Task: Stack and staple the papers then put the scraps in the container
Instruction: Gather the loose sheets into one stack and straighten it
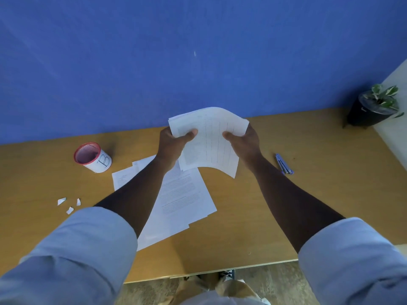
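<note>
A sheaf of papers (pixel 209 139) is held above the desk (pixel 275 205), gripped at its left edge by the left hand (pixel 172 146) and at its right by the right hand (pixel 244 144), thumbs pressed on top and fingers hidden beneath. More sheets (pixel 180 201) lie below the sheaf. The container (pixel 92 157) stands left of it, scraps (pixel 69 204) nearer, and the stapler (pixel 283 164) lies right.
</note>
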